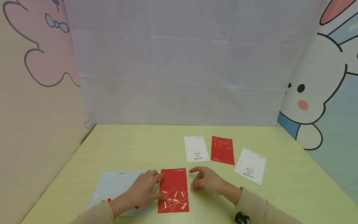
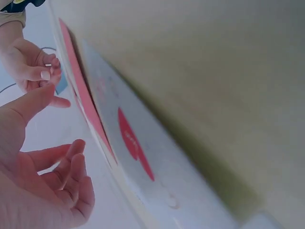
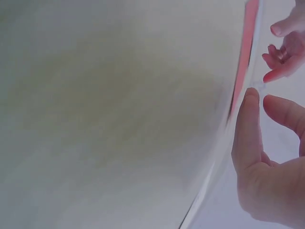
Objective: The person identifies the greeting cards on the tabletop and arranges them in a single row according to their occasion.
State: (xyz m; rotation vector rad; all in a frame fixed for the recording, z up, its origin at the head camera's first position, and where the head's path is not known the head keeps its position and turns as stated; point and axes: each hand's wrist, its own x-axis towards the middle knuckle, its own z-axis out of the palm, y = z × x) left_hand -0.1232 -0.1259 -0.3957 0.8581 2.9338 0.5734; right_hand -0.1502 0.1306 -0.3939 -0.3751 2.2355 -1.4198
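A red card (image 1: pixel 174 180) printed with gold feathers and "best wishes" lies on the table between the two hands. My left hand (image 1: pixel 143 188) hovers over the light blue card (image 1: pixel 110 183), its thumb and fingertips reaching to the red card's left edge. In the left wrist view, the fingers of that left hand (image 2: pixel 45 176) bend loosely with nothing between them. To the right of the red card is my right hand (image 1: pixel 207 179), index finger pointing toward it. The right wrist view shows that right hand (image 3: pixel 267 157) with thumb and index finger apart, holding nothing.
Farther back on the pale table (image 1: pixel 134 143) lie a white diamond card (image 1: pixel 195 146), a second red card (image 1: pixel 222 152) and another white diamond card (image 1: pixel 251 165). A white sheet (image 1: pixel 181 77) hangs behind the table, with cartoon-printed walls on both sides.
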